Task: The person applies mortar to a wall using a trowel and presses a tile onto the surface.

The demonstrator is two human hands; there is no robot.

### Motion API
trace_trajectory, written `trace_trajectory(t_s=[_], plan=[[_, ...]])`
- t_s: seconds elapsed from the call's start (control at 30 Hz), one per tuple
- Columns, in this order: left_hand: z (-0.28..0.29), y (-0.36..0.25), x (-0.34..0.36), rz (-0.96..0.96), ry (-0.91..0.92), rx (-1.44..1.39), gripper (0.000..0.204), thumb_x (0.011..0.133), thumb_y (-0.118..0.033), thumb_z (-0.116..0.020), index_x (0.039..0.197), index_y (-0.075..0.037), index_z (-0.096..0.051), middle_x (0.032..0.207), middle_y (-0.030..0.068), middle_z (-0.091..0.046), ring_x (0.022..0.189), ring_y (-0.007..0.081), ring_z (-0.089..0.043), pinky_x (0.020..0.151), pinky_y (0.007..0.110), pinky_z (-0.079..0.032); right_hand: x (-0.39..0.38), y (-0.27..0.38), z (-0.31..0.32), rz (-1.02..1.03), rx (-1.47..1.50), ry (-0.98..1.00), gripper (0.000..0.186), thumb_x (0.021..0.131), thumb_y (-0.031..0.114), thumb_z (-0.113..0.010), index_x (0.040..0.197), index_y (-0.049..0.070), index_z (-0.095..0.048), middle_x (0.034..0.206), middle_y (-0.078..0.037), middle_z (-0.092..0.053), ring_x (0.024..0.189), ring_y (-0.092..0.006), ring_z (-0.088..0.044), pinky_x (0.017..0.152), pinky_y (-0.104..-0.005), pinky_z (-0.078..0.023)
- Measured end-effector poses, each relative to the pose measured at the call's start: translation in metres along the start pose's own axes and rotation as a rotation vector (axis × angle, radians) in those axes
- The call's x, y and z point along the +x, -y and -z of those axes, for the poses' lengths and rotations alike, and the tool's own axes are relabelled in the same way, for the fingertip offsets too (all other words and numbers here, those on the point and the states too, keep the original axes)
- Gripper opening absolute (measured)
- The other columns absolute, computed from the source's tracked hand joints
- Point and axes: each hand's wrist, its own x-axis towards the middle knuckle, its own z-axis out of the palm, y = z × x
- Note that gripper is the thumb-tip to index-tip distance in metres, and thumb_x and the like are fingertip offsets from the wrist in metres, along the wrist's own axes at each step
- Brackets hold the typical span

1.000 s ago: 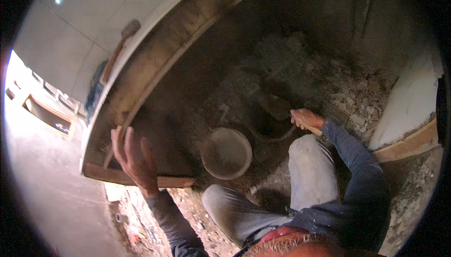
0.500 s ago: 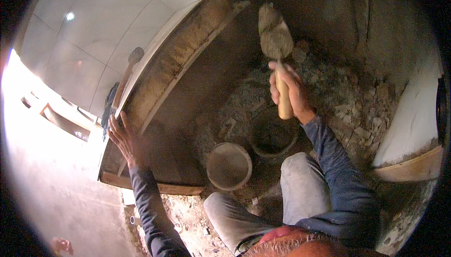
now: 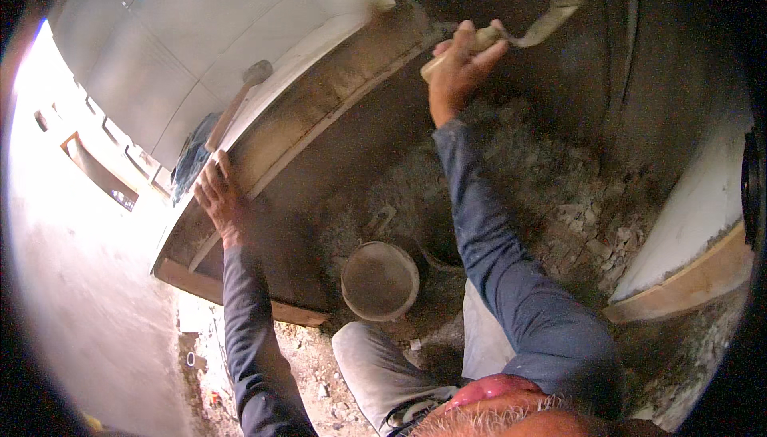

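Observation:
My right hand is closed round the pale wooden handle of a trowel. The blade points up and to the right against the dark wall, its surface seen at a slant and blurred. My left hand rests on the front edge of the raised countertop, fingers stretched over the rim and holding nothing. Just beyond those fingers lies a hammer with a wooden handle, beside a crumpled blue cloth.
Below the countertop stands a round bucket, close to my knees, with a darker tub partly hidden behind my right arm. Rubble covers the floor against the wall. A white slab with a wooden edge stands at the right.
My right hand has moved up and left with the trowel, whose blade has swung from pointing up to pointing right. My left hand stays on the countertop edge.

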Motion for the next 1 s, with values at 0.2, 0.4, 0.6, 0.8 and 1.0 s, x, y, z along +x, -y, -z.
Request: trace_trajectory(t_s=[0.2,0.4,0.6,0.8,1.0], plan=[[0.023,-0.001,0.004,0.012,0.025,-0.203,0.08,0.085,-0.014,-0.06,0.156,-0.015,-0.022,0.144,0.0156,-0.037,0.136,0.0345,-0.036,0.112,0.055,-0.026,-0.041,-0.04,-0.011,-0.421,-0.101,0.39,0.046,0.096,0.032,-0.063,0.129,0.008,-0.041,0.075,-0.001,-0.052,0.051,-0.012,-0.049,0.045,-0.0277,-0.043],[0.03,-0.002,0.002,0.014,0.016,-0.28,0.082,0.081,-0.01,-0.065,0.154,-0.015,-0.028,0.142,0.0147,-0.038,0.133,0.0332,-0.038,0.111,0.055,-0.028,-0.042,0.018,0.097,-0.541,-0.352,0.604,0.049,0.094,0.034,-0.067,0.129,0.013,-0.039,0.075,0.001,-0.05,0.052,-0.0079,-0.047,0.041,-0.0255,-0.04],[0.032,-0.003,-0.001,0.02,-0.053,-0.25,0.08,0.079,-0.012,-0.067,0.152,-0.016,-0.034,0.134,0.0132,-0.044,0.129,0.0305,-0.042,0.109,0.052,-0.03,-0.049,0.076,0.197,-0.685,-0.873,0.822,0.038,0.096,0.038,-0.063,0.115,0.009,-0.046,0.076,0.0,-0.049,0.057,-0.0108,-0.051,0.048,-0.0294,-0.047],[0.019,0.015,-0.004,0.017,-0.018,-0.163,0.083,0.08,-0.016,-0.069,0.154,-0.018,-0.031,0.143,0.012,-0.042,0.134,0.0299,-0.041,0.112,0.054,-0.028,-0.037,0.038,0.219,-0.286,-1.909,1.957,0.03,0.09,0.032,-0.063,0.106,0.007,-0.069,0.092,-0.01,-0.069,0.069,-0.0249,-0.067,0.06,-0.045,-0.053],[0.024,-0.009,0.006,0.021,-0.012,-0.234,0.105,0.067,-0.023,-0.083,0.155,-0.019,-0.028,0.145,0.013,-0.04,0.136,0.0313,-0.039,0.113,0.054,-0.027,-0.091,-0.12,0.401,0.099,-2.005,2.359,0.034,0.082,0.037,-0.07,0.1,0.009,-0.077,0.094,-0.014,-0.073,0.087,-0.0291,-0.072,0.068,-0.051,-0.055]])
